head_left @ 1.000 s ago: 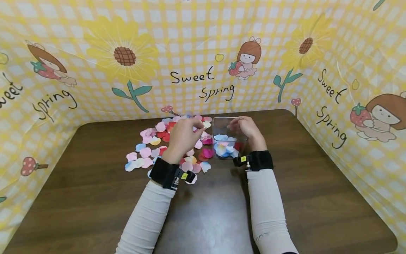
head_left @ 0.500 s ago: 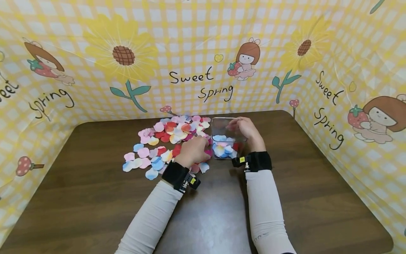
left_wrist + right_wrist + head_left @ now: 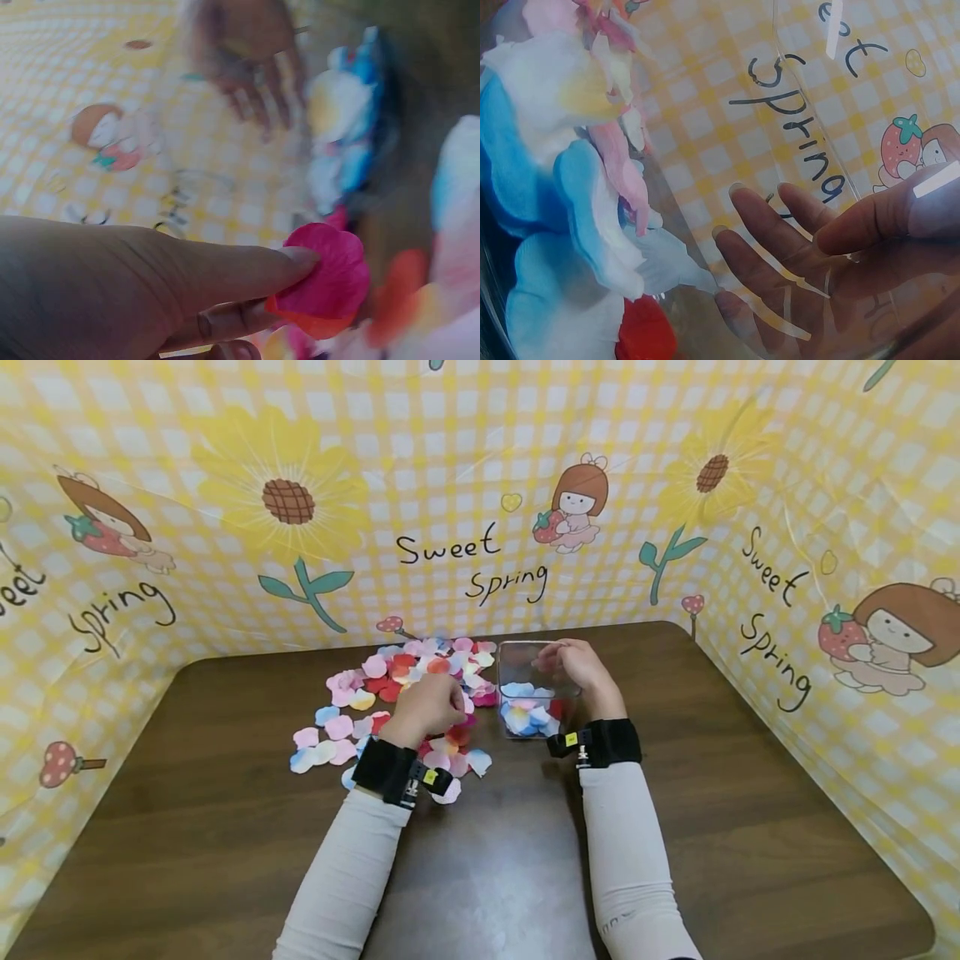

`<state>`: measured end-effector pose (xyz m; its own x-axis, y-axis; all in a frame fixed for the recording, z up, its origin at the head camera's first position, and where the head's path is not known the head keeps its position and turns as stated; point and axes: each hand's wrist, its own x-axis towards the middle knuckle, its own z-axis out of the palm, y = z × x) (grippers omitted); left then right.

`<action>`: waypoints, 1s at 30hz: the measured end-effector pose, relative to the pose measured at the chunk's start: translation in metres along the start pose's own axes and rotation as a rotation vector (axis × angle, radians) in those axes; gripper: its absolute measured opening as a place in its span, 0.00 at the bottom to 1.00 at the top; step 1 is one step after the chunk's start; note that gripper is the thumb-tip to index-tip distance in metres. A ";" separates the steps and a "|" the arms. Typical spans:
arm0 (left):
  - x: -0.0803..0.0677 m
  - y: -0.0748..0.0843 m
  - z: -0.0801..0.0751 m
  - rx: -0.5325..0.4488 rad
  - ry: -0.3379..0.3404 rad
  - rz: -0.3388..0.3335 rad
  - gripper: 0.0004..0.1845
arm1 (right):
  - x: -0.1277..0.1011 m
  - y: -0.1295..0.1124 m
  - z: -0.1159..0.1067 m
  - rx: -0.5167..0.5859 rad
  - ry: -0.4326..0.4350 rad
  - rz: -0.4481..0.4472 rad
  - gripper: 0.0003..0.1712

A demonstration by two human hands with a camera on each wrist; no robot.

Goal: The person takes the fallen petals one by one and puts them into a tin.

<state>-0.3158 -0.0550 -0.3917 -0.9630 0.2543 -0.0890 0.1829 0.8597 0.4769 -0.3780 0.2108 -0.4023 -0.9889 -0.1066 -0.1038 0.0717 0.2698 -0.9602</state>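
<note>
My left hand (image 3: 429,708) hovers over the near edge of a pile of cloth petals (image 3: 390,693) in pink, red, blue and white. In the left wrist view its thumb and fingers (image 3: 247,274) pinch a magenta petal (image 3: 326,277) with an orange-red one under it. My right hand (image 3: 581,668) grips the right side of a clear square box (image 3: 517,664) that stands just right of the pile. The box holds blue, white, pink and red petals (image 3: 570,202). My right fingers (image 3: 780,240) show through the clear wall (image 3: 727,97).
The dark wooden table (image 3: 487,860) is walled on three sides by a yellow checked backdrop (image 3: 450,485) printed with sunflowers and "Sweet Spring". Loose petals (image 3: 318,747) reach left of the left wrist. Black wrist straps (image 3: 393,770) sit on both white sleeves.
My left hand came down from the pile's far side beside the box to the near petals, then shifted slightly left and pinched a magenta petal. The right hand stayed on the box.
</note>
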 end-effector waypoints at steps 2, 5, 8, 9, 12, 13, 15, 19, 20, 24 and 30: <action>-0.003 -0.005 -0.008 -0.020 0.000 -0.002 0.06 | 0.000 0.002 0.001 -0.005 -0.003 0.008 0.24; -0.007 -0.011 -0.020 -0.038 0.008 -0.001 0.05 | -0.001 0.002 0.001 -0.011 -0.008 0.014 0.24; -0.010 -0.014 -0.032 -0.064 0.029 0.024 0.05 | -0.001 0.001 0.001 -0.019 -0.001 0.003 0.24; -0.011 -0.015 -0.035 -0.078 0.038 0.036 0.05 | -0.001 0.000 0.001 -0.023 0.002 -0.004 0.24; -0.012 -0.019 -0.041 -0.120 0.058 0.059 0.05 | 0.000 0.000 0.001 -0.029 0.009 -0.014 0.24; -0.013 -0.019 -0.041 -0.132 0.061 0.056 0.05 | 0.000 0.000 0.001 -0.028 0.011 -0.010 0.24; -0.014 -0.021 -0.042 -0.154 0.064 0.047 0.05 | 0.000 0.000 0.001 -0.028 0.003 0.000 0.25; -0.013 -0.020 -0.039 -0.169 0.059 0.022 0.07 | -0.001 0.003 0.000 -0.034 -0.011 0.022 0.25; -0.013 -0.020 -0.039 -0.167 0.058 0.020 0.08 | -0.001 0.003 0.000 -0.034 -0.013 0.021 0.25; -0.011 -0.019 -0.039 -0.171 0.056 0.012 0.10 | -0.001 0.002 0.000 -0.045 -0.006 0.006 0.24; -0.013 -0.013 -0.041 -0.206 0.203 0.068 0.10 | 0.000 0.001 0.001 -0.031 -0.003 -0.010 0.24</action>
<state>-0.3141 -0.0873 -0.3603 -0.9736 0.1965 0.1159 0.2243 0.7308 0.6447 -0.3776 0.2105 -0.4035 -0.9891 -0.1123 -0.0949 0.0575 0.2986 -0.9526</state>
